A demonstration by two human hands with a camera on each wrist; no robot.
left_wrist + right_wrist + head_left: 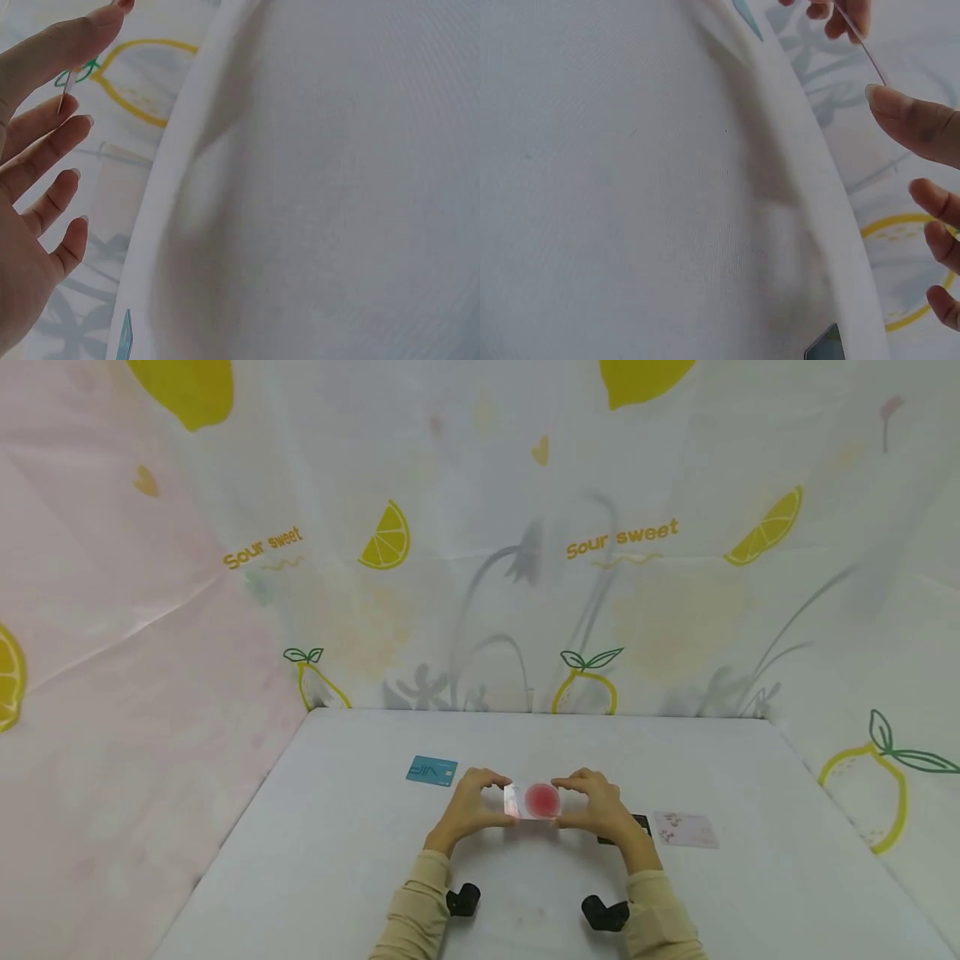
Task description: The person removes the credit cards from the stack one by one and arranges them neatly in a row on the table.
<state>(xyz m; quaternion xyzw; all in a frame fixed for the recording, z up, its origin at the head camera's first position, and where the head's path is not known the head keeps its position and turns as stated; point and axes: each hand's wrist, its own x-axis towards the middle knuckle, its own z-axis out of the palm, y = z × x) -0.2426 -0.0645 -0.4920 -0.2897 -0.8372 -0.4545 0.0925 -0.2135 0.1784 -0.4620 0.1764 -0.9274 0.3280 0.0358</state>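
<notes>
A white card with a red round patch is held up over the table between both hands. My left hand pinches its left edge between thumb and fingers. On the opposite edge, my right hand grips it the same way. From the left wrist, the card shows as a thin sliver at the fingers, the other fingers spread loosely. Seen edge-on in the right wrist view, the card meets the right thumb. Behind the right wrist a black card lies partly hidden.
A teal card lies on the white table left of the hands. To the right is a pale card with a pink floral print. A lemon-patterned cloth hangs behind and at the sides.
</notes>
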